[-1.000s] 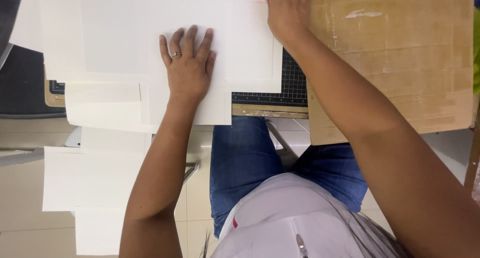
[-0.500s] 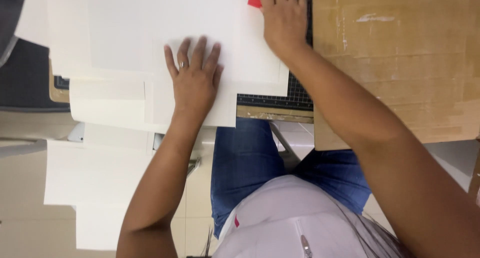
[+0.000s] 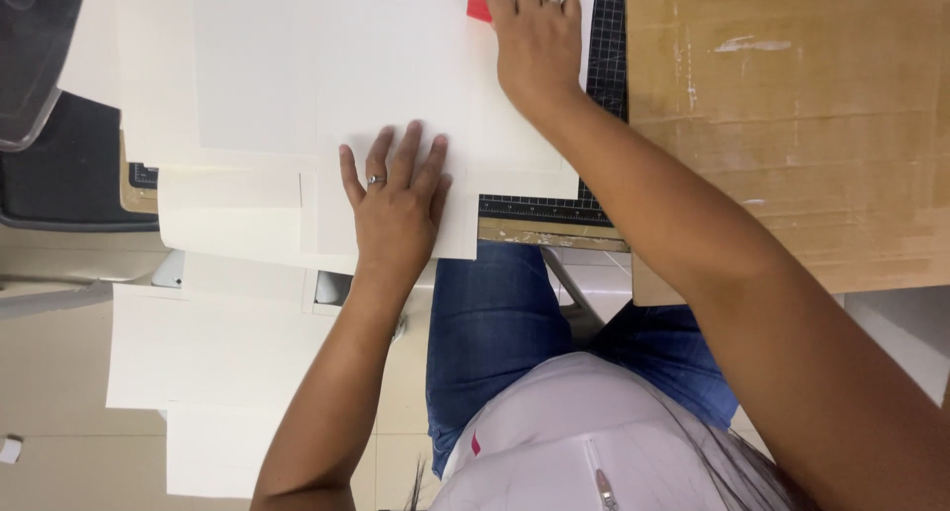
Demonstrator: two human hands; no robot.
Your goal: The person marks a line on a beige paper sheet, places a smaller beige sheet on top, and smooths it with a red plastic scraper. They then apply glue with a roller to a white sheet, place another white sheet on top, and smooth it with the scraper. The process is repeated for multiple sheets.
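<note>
My left hand [image 3: 396, 209] lies flat, fingers spread, on a stack of white paper sheets [image 3: 327, 86], near their front edge. A ring sits on one finger. My right hand [image 3: 536, 41] rests farther back on the same sheets, over a black cutting mat [image 3: 604, 86] with a grid. A small red object [image 3: 478, 6] shows at the thumb side of my right hand, partly hidden by it. Whether that hand grips it is unclear.
A brown cardboard board [image 3: 792, 125] covers the table to the right. More white sheets [image 3: 218, 343] hang over the table's edge at lower left. A clear plastic piece [image 3: 30, 56] and a dark chair seat [image 3: 69, 185] sit at far left. My jeans-clad legs are below.
The view has tilted, so both hands sit lower in frame. More of my right hand and the red object now show. My left hand stays flat on the paper.
</note>
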